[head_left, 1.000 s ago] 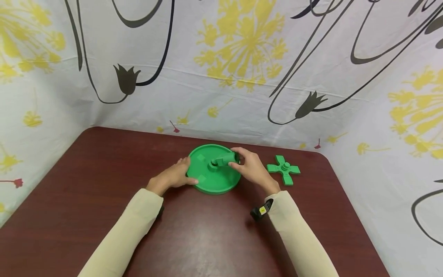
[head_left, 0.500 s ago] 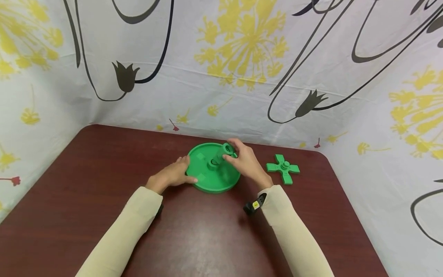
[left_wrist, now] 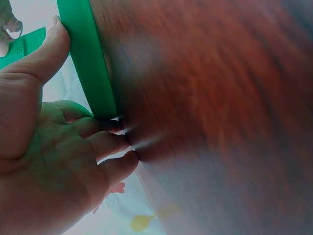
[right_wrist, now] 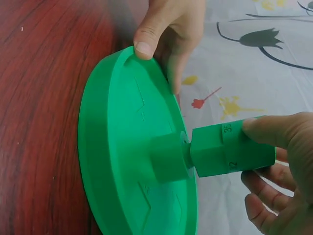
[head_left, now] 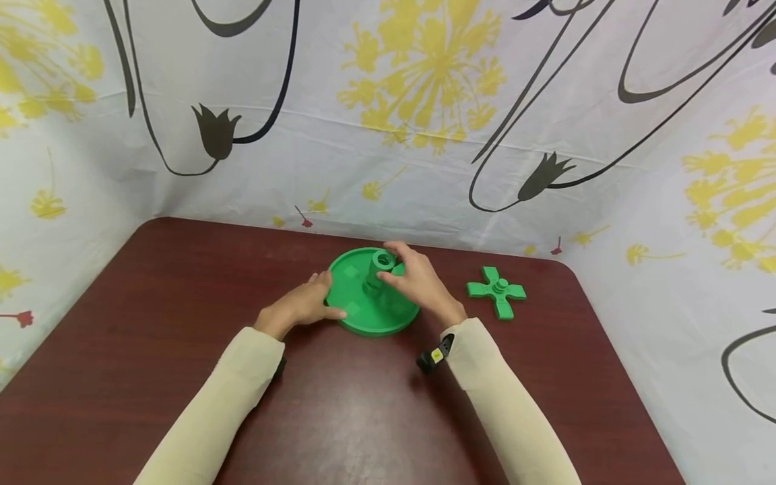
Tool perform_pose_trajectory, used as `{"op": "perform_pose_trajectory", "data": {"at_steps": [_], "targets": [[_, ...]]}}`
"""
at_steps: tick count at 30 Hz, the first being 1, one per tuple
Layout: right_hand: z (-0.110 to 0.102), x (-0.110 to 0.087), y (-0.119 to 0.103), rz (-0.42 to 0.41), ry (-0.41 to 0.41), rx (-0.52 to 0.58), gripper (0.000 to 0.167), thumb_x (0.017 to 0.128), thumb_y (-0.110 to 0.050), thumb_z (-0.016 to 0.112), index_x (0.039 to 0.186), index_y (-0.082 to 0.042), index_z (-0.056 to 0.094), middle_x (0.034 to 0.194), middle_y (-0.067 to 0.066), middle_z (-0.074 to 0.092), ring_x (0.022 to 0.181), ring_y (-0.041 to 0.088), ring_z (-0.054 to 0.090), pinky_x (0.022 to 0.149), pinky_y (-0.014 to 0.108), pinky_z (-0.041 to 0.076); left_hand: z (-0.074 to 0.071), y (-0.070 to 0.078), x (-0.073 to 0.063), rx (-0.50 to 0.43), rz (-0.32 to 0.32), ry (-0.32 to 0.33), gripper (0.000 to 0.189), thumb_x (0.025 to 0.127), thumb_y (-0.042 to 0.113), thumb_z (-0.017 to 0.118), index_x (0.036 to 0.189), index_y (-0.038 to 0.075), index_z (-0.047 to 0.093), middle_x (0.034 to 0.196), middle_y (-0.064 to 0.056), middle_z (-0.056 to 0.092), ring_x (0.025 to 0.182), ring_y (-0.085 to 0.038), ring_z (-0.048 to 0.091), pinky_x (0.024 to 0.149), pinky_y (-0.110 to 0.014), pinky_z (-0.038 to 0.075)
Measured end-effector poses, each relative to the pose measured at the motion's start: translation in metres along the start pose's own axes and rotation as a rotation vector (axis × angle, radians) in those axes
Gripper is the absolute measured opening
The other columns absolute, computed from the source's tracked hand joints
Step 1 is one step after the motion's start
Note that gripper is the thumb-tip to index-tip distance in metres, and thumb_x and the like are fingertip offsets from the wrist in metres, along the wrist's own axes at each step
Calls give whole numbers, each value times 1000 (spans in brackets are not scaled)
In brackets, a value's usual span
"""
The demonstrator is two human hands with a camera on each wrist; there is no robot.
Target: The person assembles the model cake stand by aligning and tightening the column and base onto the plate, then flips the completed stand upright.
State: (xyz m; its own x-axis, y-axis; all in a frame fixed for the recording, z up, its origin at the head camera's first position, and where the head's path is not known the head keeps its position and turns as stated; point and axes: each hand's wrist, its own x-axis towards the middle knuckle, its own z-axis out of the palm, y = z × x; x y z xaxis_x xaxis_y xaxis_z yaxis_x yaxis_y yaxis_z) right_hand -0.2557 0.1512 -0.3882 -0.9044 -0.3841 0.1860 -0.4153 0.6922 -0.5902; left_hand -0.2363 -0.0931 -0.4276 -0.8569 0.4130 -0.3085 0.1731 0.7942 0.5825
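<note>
A green round base [head_left: 364,320] with a raised rim lies on the table, a short round socket [right_wrist: 164,159] at its centre. My left hand [head_left: 303,303] holds the base's left side, thumb on the rim and fingers against the outer wall. With thumb and fingers, my right hand [head_left: 419,279] grips a green hexagonal post [right_wrist: 210,152] marked with small numbers. The post stands nearly upright over the socket, its hollow end facing up. In the right wrist view, its narrow lower end is right at the socket's mouth. My right fingertips are partly hidden behind the post.
A green four-armed cross piece [head_left: 488,288] with a stepped round peg lies to the right of the base. The dark red-brown table [head_left: 339,404] meets a white patterned cloth [head_left: 273,182] along its back edge.
The right hand has swung the post from lying nearly level, pointing right, to nearly upright over the socket. The left hand has stayed at the base's rim.
</note>
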Motion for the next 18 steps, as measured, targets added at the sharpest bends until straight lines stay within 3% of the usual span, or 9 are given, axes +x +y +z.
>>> {"op": "perform_pose_trajectory", "data": {"at_steps": [11, 18], "targets": [[12, 0, -1, 16, 54, -74, 56, 90, -33, 75, 135, -6, 56, 129, 10, 60, 112, 25, 61, 93, 41, 52, 0, 1, 0, 2, -18, -7, 99, 95, 39, 66, 157, -5, 3, 164, -25, 6, 152, -40, 3, 122, -56, 14], [8, -1, 0, 16, 9, 19, 60, 91, -23, 74, 143, -9, 49, 137, 11, 57, 123, 26, 57, 100, 45, 49, 0, 2, 1, 11, -20, -12, 99, 95, 40, 66, 157, -5, 3, 164, -24, 5, 152, -39, 3, 122, -54, 14]]}}
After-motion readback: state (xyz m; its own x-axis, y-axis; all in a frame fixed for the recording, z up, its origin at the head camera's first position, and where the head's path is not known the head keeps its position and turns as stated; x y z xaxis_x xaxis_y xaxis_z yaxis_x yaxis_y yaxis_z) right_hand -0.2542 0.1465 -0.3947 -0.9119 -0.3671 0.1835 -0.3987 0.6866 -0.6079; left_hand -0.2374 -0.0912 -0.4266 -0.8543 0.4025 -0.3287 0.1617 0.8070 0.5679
